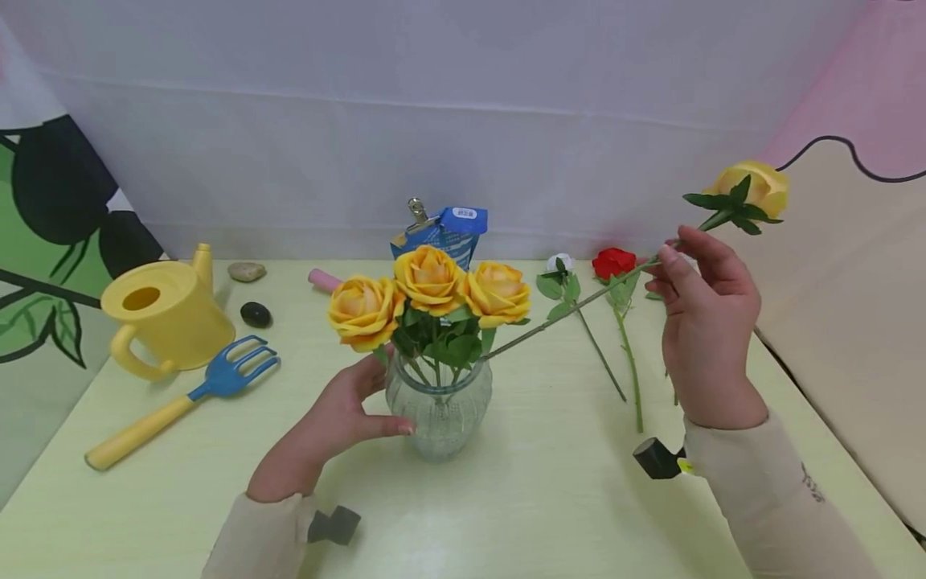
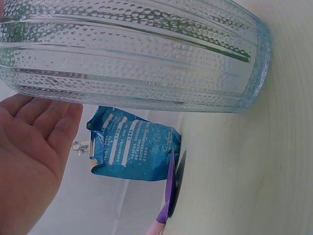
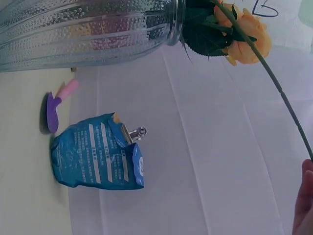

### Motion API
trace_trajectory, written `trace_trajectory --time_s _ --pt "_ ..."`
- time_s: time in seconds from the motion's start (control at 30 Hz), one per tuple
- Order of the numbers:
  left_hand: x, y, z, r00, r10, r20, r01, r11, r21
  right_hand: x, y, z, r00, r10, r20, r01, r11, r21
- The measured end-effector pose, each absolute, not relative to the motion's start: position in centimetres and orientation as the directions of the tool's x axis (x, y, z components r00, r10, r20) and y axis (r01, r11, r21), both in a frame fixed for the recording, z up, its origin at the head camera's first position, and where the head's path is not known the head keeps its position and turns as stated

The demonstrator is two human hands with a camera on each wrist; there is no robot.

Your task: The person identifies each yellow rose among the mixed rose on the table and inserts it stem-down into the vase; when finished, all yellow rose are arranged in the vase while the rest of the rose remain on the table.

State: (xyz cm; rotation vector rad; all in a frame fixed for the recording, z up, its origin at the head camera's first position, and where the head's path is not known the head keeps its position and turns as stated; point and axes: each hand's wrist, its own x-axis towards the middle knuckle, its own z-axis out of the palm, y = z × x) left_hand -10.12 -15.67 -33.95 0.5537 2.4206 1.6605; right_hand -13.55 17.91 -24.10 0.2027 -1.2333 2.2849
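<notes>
A ribbed glass vase (image 1: 437, 426) stands upright on the table with three yellow roses (image 1: 430, 280) in it. My left hand (image 1: 354, 418) holds its left side, thumb across the front and fingers behind. At the right, my right hand (image 1: 705, 322) pinches the stem of another yellow rose (image 1: 752, 189) close below the bloom. That rose slants, its bloom up at the right and the lower stem end at the vase's right rim. The right wrist view shows the green stem (image 3: 281, 93) crossing in front of the standing blooms and leaves.
Right of the vase lie a red rose (image 1: 615, 264) and a white rose (image 1: 560, 264). A clipped blue bag (image 1: 456, 233) and a purple trowel (image 2: 168, 191) are behind it. Leftward are a yellow watering can (image 1: 181, 314), a blue hand fork (image 1: 226, 374) and two stones (image 1: 256, 314).
</notes>
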Motion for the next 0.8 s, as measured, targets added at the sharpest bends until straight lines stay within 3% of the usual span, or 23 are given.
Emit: trace_trajectory --time_s 0.23,0.37,0.6,0.73,0.8 --pt "-10.2 -15.6 -34.0 -0.914 0.391 0.104 0.238 0.312 0.92 -12.3 16.5 -24.3 -0.795 0.385 0.47 -0.604 -0.426 -0.673" --pt "-10.1 -15.6 -33.9 -0.92 0.384 0.079 0.211 0.315 0.925 -11.4 15.6 -24.7 -0.724 0.383 0.574 -0.69 -0.38 -0.616" --pt "-10.1 -15.6 -33.8 -0.922 0.38 0.075 0.208 0.322 0.924 -9.8 12.6 -25.7 -0.462 0.282 0.841 -0.872 -0.316 -0.373" --pt "-10.2 -15.6 -34.0 -0.919 0.383 0.091 0.225 0.321 0.92 -9.6 10.5 -26.4 -0.308 0.129 0.943 -0.917 -0.305 -0.258" --pt "-10.2 -15.6 -34.1 -0.918 0.385 0.098 0.232 0.318 0.919 -9.5 9.7 -26.8 -0.27 0.032 0.962 -0.924 -0.291 -0.25"
